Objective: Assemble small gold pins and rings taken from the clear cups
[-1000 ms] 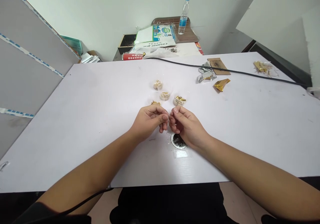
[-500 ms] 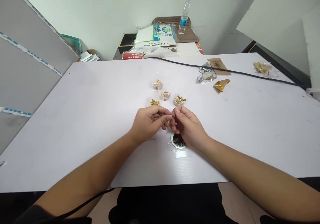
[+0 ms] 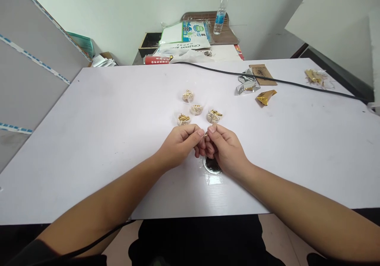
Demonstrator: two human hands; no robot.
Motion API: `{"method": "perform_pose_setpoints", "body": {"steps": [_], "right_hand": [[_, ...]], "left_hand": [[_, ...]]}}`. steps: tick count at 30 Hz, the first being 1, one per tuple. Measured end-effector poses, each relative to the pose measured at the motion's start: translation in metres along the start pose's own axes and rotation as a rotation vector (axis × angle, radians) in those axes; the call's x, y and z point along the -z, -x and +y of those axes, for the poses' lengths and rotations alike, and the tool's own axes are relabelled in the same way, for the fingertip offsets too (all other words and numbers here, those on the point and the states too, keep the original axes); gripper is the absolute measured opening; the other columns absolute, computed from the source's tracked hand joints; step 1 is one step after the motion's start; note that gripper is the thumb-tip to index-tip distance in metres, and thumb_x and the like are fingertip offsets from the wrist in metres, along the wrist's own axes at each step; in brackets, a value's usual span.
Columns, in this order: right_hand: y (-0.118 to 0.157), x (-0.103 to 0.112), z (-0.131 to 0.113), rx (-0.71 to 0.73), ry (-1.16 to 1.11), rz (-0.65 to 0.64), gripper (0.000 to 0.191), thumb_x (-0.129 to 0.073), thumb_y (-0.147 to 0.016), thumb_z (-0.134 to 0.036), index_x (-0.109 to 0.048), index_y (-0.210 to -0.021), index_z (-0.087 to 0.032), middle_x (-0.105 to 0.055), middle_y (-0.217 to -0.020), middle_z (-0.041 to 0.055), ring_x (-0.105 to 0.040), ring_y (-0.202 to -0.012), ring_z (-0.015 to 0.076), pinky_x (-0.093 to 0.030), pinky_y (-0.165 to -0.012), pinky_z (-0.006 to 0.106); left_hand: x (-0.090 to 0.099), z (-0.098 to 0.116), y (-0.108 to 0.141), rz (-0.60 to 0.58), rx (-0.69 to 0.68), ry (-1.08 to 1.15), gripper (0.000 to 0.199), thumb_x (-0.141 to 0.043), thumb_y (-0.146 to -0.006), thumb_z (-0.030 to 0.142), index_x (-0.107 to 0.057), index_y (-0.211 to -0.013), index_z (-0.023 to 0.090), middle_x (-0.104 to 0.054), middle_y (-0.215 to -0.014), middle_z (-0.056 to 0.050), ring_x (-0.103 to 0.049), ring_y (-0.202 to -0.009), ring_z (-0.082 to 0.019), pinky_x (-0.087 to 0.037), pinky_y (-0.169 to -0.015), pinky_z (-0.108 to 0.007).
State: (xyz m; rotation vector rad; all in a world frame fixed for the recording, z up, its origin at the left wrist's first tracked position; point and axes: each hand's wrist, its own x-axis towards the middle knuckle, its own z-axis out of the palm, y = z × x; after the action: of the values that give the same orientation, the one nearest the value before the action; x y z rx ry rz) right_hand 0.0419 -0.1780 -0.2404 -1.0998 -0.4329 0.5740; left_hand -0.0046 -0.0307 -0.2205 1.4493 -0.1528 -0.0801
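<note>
My left hand (image 3: 181, 145) and my right hand (image 3: 228, 147) meet over the white table. A tiny gold piece (image 3: 206, 135) is pinched between the fingertips of both. Just beyond them stand small clear cups of gold pieces: one at the left (image 3: 183, 118), one in the middle (image 3: 196, 109), one at the right (image 3: 214, 116) and one farther back (image 3: 187, 95). A round dark dish with a pale rim (image 3: 212, 171) lies partly hidden under my right hand.
A black cable (image 3: 225, 72) crosses the table's far side. Near it lie silver packets (image 3: 247, 87), a gold packet (image 3: 266, 97), a brown card (image 3: 263, 75) and a bag of gold pieces (image 3: 317, 78). Behind the table stands a water bottle (image 3: 220, 18).
My left hand's thumb and fingers have closed more tightly together, and the gold piece shows more clearly between my hands. The view has tilted slightly.
</note>
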Motion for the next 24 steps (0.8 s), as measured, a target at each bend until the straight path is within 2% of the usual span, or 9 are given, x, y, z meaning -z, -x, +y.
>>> {"method": "perform_pose_setpoints", "body": {"steps": [10, 17, 24], "right_hand": [[-0.0003, -0.0020, 0.0027, 0.020, -0.025, 0.024, 0.038, -0.059, -0.096, -0.043, -0.050, -0.070, -0.017, -0.051, -0.054, -0.0042, -0.053, -0.050, 0.0093, -0.039, -0.049, 0.023], [0.0007, -0.0042, 0.0006, 0.053, 0.004, 0.005, 0.038, -0.058, -0.097, -0.042, -0.049, -0.069, -0.018, -0.053, -0.055, -0.0034, -0.055, -0.051, 0.0099, -0.045, -0.053, 0.024], [0.0002, -0.0063, -0.0015, 0.044, 0.060, 0.024, 0.042, -0.061, -0.093, -0.050, -0.046, -0.069, -0.018, -0.053, -0.055, -0.0031, -0.054, -0.050, 0.0107, -0.044, -0.052, 0.025]], "left_hand": [[-0.0004, -0.0058, -0.0002, -0.016, 0.028, 0.169, 0.036, -0.060, -0.095, 0.039, -0.057, -0.072, 0.011, -0.061, -0.068, -0.003, -0.060, -0.062, -0.009, -0.050, -0.059, -0.021], [-0.0020, -0.0062, -0.0008, 0.002, 0.040, 0.173, 0.037, -0.059, -0.095, 0.040, -0.055, -0.072, 0.011, -0.060, -0.067, -0.003, -0.060, -0.061, -0.009, -0.048, -0.057, -0.020], [-0.0032, -0.0046, -0.0013, 0.033, -0.004, 0.088, 0.041, -0.062, -0.092, 0.047, -0.053, -0.071, 0.012, -0.060, -0.066, -0.003, -0.060, -0.062, -0.010, -0.050, -0.055, -0.021]]}}
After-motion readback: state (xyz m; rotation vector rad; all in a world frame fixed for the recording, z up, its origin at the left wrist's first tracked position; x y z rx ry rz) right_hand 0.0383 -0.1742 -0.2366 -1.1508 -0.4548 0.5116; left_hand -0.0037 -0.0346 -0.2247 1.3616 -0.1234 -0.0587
